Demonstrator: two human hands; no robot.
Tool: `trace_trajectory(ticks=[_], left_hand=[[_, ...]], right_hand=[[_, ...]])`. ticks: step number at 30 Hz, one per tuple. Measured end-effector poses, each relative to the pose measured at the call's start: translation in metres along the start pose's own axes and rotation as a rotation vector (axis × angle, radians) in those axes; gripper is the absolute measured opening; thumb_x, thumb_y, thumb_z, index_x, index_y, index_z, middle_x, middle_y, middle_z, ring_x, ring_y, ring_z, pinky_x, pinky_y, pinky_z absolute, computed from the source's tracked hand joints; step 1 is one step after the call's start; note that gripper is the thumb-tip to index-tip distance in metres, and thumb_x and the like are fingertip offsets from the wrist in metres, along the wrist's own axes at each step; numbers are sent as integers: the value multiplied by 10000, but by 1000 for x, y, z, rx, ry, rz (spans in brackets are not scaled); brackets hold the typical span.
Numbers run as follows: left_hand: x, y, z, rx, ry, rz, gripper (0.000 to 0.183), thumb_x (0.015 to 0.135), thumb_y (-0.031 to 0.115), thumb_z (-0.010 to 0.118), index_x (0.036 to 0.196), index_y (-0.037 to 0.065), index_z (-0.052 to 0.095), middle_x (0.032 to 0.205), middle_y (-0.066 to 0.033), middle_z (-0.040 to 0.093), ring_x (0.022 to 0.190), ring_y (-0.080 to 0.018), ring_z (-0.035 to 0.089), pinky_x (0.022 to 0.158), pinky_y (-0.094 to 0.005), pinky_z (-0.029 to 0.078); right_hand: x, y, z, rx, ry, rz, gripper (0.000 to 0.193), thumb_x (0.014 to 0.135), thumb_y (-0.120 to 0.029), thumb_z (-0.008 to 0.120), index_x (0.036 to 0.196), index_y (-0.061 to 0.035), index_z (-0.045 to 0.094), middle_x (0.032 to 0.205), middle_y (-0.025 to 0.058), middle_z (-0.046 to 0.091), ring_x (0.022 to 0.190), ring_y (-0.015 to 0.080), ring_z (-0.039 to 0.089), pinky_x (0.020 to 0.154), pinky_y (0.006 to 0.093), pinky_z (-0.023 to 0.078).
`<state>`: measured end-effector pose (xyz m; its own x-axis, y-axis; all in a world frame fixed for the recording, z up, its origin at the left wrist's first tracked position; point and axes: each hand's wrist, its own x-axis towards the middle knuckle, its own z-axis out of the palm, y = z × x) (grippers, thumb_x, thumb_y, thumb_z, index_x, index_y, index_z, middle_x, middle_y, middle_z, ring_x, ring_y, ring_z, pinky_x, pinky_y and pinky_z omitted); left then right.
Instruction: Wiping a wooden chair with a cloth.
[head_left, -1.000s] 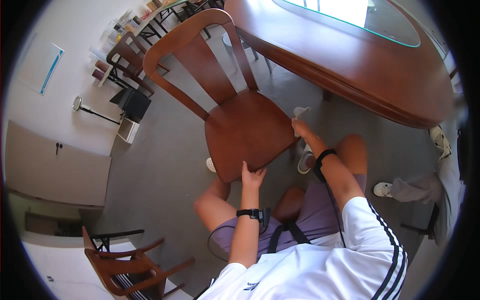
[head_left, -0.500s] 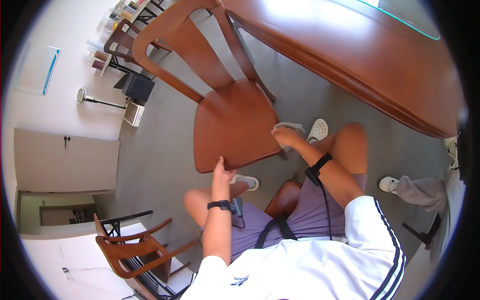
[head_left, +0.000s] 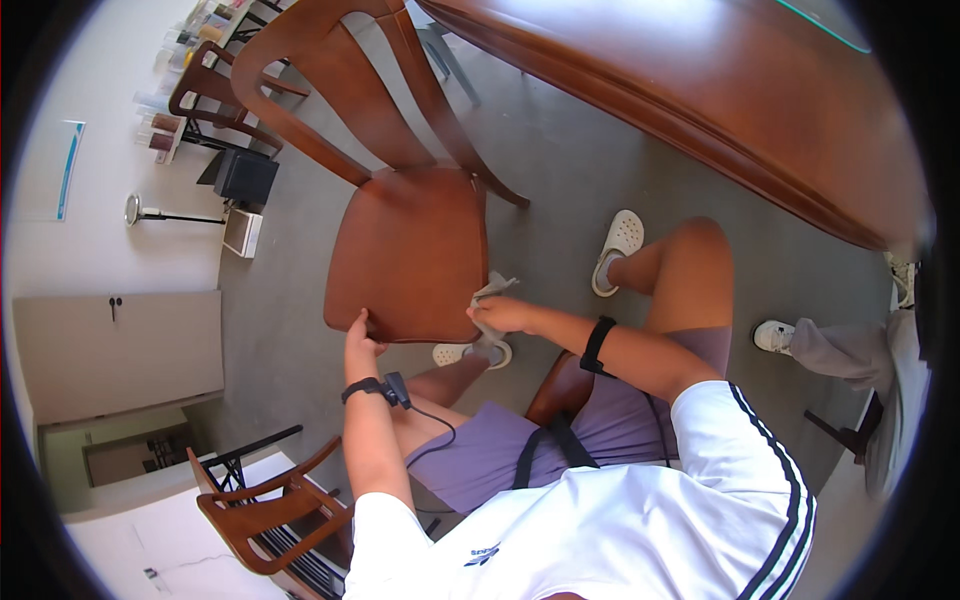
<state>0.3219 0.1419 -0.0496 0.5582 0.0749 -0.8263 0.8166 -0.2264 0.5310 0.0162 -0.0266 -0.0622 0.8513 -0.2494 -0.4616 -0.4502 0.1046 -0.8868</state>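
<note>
A brown wooden chair (head_left: 410, 240) stands in front of me, its seat facing me and its slatted back away from me. My left hand (head_left: 358, 338) grips the seat's near left corner. My right hand (head_left: 497, 313) is closed on a crumpled grey-white cloth (head_left: 488, 295) pressed against the seat's near right edge. Both wrists wear black bands, and a thin cable runs from the left one. I am sitting, with purple shorts and white clogs in view.
A large wooden table (head_left: 700, 90) curves across the upper right. A second wooden chair (head_left: 265, 510) stands at the lower left. Another chair, a black box (head_left: 245, 178) and a shelf of bottles line the far left wall. Another person's leg and shoe (head_left: 800, 340) are at right.
My right hand with the cloth has travelled from the seat's far right edge down to its near right corner. My left hand has stayed on the near left corner.
</note>
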Motion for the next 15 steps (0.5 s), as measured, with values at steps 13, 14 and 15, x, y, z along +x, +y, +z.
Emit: trace_trajectory(ticks=[13, 14, 15], left_hand=[[54, 4, -10, 66, -45, 52, 625, 861, 436, 688, 1359, 121, 479, 1424, -46, 496, 1312, -259, 444, 1065, -487, 318], [50, -4, -12, 70, -9, 51, 627, 864, 438, 682, 1361, 119, 471, 1419, -57, 498, 1317, -269, 440, 1071, -506, 322], [50, -3, -27, 44, 5, 58, 627, 864, 438, 682, 1361, 119, 471, 1419, -57, 498, 1317, -269, 440, 1071, -506, 322]], right_hand=[[31, 48, -108, 762, 354, -116, 304, 854, -265, 612, 1082, -64, 608, 928, 50, 626, 838, 163, 604, 715, 326, 503], [34, 36, -128, 734, 456, -49, 349, 857, -237, 599, 1154, -59, 552, 979, 65, 607, 889, 171, 597, 757, 336, 500], [39, 9, -144, 704, 536, 4, 408, 861, -210, 587, 1226, -55, 497, 1031, 80, 589, 939, 180, 590, 799, 346, 496]])
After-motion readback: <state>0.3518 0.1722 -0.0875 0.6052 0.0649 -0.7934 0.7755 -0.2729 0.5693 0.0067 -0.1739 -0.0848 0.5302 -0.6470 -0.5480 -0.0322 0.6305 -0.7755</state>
